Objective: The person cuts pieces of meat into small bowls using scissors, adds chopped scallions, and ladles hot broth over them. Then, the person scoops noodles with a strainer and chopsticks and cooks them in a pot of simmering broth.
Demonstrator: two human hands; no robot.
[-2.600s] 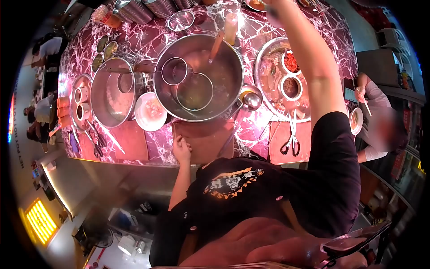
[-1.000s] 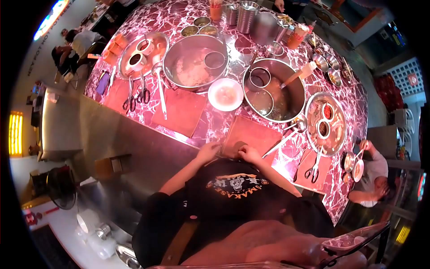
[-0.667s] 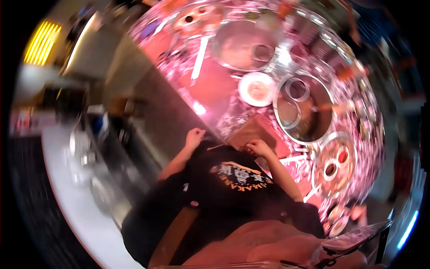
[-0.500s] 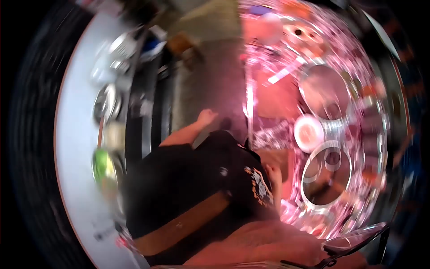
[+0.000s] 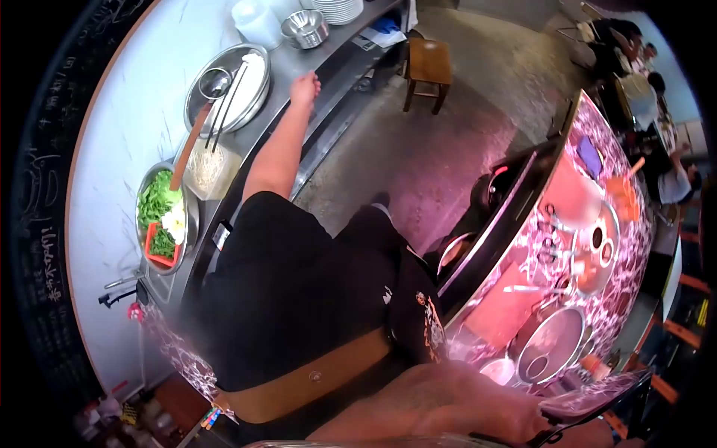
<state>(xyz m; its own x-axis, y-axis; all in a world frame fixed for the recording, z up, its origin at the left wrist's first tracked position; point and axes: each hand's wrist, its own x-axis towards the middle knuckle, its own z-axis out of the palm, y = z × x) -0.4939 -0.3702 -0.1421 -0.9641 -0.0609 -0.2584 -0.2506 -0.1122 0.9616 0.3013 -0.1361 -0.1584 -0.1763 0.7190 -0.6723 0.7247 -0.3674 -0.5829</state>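
My left hand (image 5: 305, 89) reaches forward over the edge of the steel counter (image 5: 280, 82), fingers curled in and nothing visible in them. Nearest to it are a steel bowl (image 5: 305, 30) and a large steel basin (image 5: 196, 112) of white food. Across the basin lie dark chopsticks (image 5: 230, 104) and a ladle (image 5: 193, 145) with a wooden handle. Closer to me stand a clear tub of pale sprouts (image 5: 211, 170) and a bowl of green leaves (image 5: 158, 200) with a red container (image 5: 163, 250) in it. My right hand is out of sight.
Stacked white plates (image 5: 340, 9) stand farther along the counter. A wooden stool (image 5: 429, 63) is on the floor ahead. To the right, a pink-lit patterned counter (image 5: 627, 276) bears a large pot (image 5: 551, 343) and a cutting board (image 5: 497, 306). People (image 5: 627, 45) sit beyond it.
My view has swung left, bringing the steel counter closer and sharper. My left hand has moved from over the floor to the counter's edge. My right hand has gone out of view.
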